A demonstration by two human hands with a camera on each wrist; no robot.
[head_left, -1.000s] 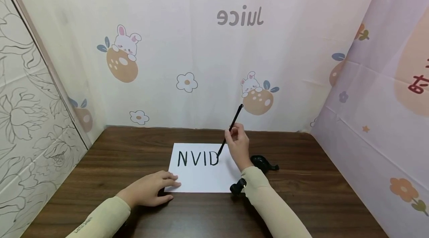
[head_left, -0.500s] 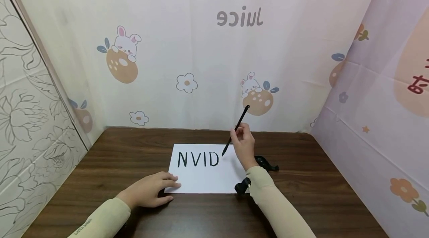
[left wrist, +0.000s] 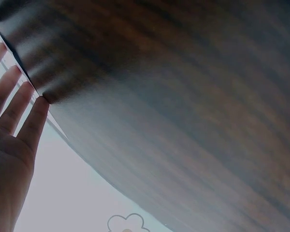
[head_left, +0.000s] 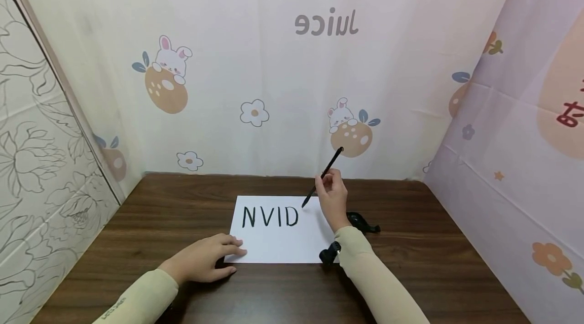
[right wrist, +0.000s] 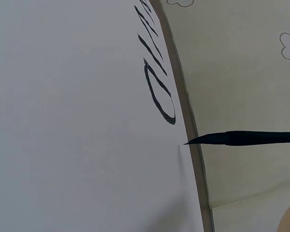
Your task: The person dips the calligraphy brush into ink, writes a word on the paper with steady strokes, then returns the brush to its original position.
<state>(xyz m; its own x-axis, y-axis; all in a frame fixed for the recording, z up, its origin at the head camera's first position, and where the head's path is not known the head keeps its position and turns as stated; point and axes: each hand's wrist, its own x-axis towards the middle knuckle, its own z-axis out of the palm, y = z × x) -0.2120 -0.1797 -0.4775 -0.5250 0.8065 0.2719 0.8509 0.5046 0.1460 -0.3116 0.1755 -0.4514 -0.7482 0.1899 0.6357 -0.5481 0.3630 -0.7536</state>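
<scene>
Pale cloth (head_left: 274, 60) printed with rabbits, fruit and flowers hangs behind a dark wood-grain tabletop (head_left: 410, 253). On it lies a white sheet (head_left: 283, 248) bearing the black letters "NVID" (head_left: 279, 216). One of the hands, the left hand (head_left: 205, 257), rests spread and relaxed at the sheet's lower left corner. The right hand (head_left: 333, 200) pinches a slanted black brush (head_left: 332, 162), its tip just right of the D; whether it touches the paper, I cannot tell. Beyond the right wrist sits a partly hidden black object (head_left: 360, 222).
</scene>
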